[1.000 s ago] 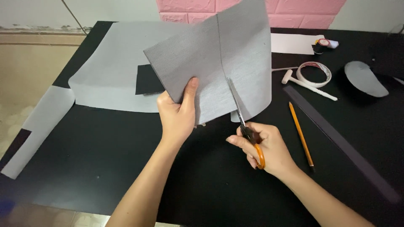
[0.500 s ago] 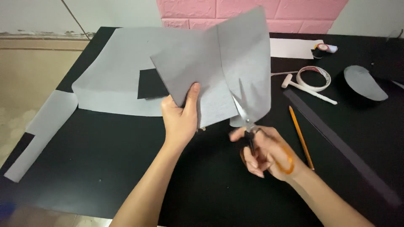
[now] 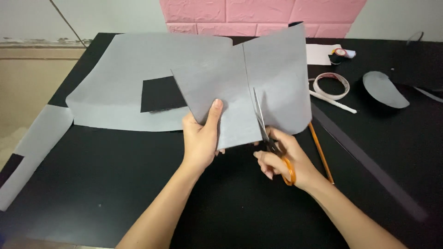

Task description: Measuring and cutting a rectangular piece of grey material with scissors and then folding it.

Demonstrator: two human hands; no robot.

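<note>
My left hand (image 3: 200, 138) pinches the lower edge of a grey sheet piece (image 3: 221, 97) and holds it raised over the black table (image 3: 115, 184). A straight line runs up the sheet's middle. My right hand (image 3: 284, 159) grips orange-handled scissors (image 3: 272, 143). Their blades point up into the sheet along that line, with the cut reaching partway up from the bottom edge.
A larger grey sheet (image 3: 115, 87) with a rectangular hole lies behind, a grey strip (image 3: 32, 152) at the left edge. To the right lie an orange pencil (image 3: 320, 152), a tape roll (image 3: 331, 85), a white stick (image 3: 333, 102), a grey oval piece (image 3: 385, 89) and a long dark strip (image 3: 369, 163).
The scissors have closed and opened while moving up the line, so the cut is longer. The sheet sits a little lower and more upright in my left hand.
</note>
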